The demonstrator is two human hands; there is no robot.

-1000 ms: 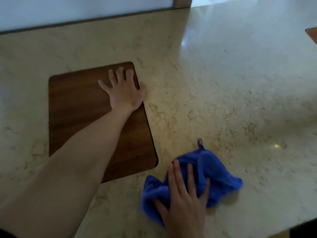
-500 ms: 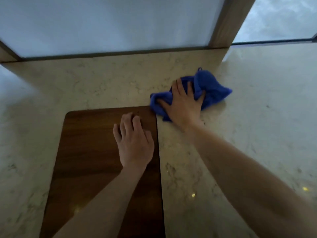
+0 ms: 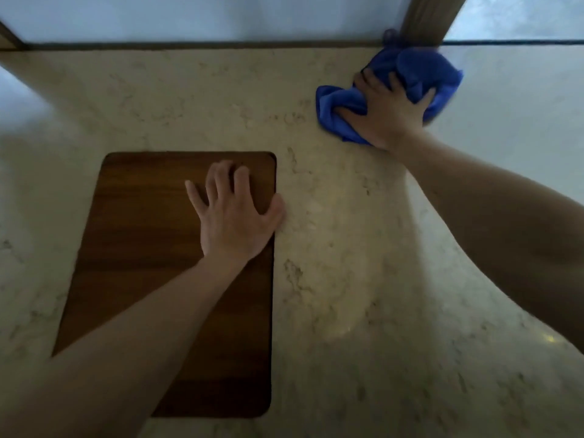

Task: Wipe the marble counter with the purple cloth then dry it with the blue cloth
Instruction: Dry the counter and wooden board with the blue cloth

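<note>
While I log this moment item by item, largest first, 4 entries stand.

Item 1, marble counter (image 3: 363,248): pale, veined, filling the view out to the far wall; glare lies on its right part. I judge the drying step is in hand; the purple cloth is not in view.

Item 2, wooden board (image 3: 151,248): dark brown, lying flat on the counter, left of centre.

Item 3, blue cloth (image 3: 423,74): bunched at the far right of the counter, just beside the foot of a wooden post (image 3: 426,17). It lies under the right hand, well apart from the left hand and the board.

Item 4, hands, 2. Right hand (image 3: 384,112): palm down on the cloth, fingers curled into its folds, gripping it. Left hand (image 3: 235,213): fingers spread, pressing flat on the board's far right part, thumb at the board's edge.

Advice for the step: I would open the cloth out flatter for more contact, press evenly, work in overlapping passes from the far edge toward the near, and keep the board braced.
</note>
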